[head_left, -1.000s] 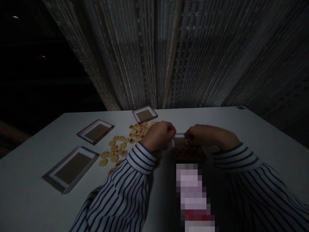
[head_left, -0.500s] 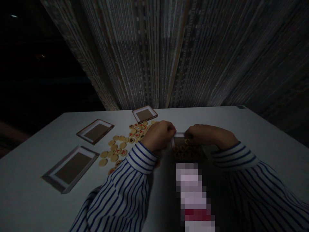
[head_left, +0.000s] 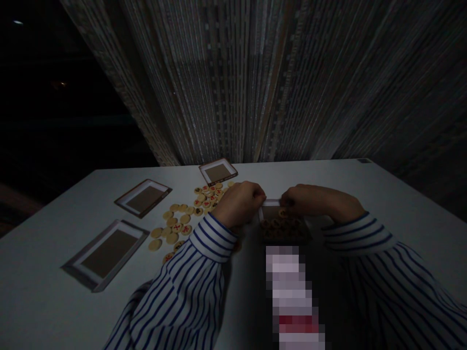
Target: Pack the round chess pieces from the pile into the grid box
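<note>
A small open box [head_left: 260, 213] with a pale rim lies in front of me, with several round Chinese chess pieces [head_left: 276, 223] along its near side. My left hand [head_left: 242, 201] is closed, its fingertips pinching the box's far left corner. At the far right corner, my right hand [head_left: 315, 198] has its fingers curled down together at a single chess piece [head_left: 282, 213]; the hand partly hides its grip. To the left of my left hand, more chess pieces [head_left: 172, 238] lie loose, some face up with red or black characters, others plain.
Three shallow open trays or lids stand on the white table [head_left: 44, 248]: one at the near left [head_left: 136, 239], one behind it [head_left: 144, 215], one at the back [head_left: 223, 181]. A strand curtain [head_left: 233, 97] hangs beyond the far edge. The room is dim.
My right hand has shifted slightly up and right, so the chess piece by its fingertips shows more fully. My left hand stays at the box corner.
</note>
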The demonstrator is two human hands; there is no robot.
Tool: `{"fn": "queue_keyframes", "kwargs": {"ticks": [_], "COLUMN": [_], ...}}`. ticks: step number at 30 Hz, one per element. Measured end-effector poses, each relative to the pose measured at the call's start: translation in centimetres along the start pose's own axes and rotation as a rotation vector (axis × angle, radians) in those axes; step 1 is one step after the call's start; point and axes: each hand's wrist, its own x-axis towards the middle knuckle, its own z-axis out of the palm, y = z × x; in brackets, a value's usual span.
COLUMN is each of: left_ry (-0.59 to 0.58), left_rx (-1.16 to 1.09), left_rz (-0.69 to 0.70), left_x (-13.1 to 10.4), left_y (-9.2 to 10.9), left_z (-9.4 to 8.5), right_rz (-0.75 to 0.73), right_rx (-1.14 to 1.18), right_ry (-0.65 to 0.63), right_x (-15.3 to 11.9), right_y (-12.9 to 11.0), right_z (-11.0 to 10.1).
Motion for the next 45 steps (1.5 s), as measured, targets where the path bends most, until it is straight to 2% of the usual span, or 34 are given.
{"fn": "queue_keyframes", "kwargs": {"ticks": [4,25,37,45], "left_ry": [-0.003,-0.007,-0.029,-0.031], "left_rx": [0.002,-0.003,0.006,0.015], "left_rz": [0.001,0.003,-0.004,-0.005], "left_x": [0.0,0.0,-0.1,-0.1], "left_y": [0.0,-0.1,0.1,0.1], "left_z": [0.0,0.0,-0.2,-0.1], "right_rz": [-0.014,-0.014,-0.025,0.066], "right_rx": [-0.006,0.002,0.001,0.007], "right_ry": [0.028,-0.047,-0.028,-0.044], "right_x": [0.2,-0.1,0.1,0.0], "right_y": [0.2,-0.8,-0.2,1.2], "right_z": [0.3,-0.1,0.1,-0.1]}}
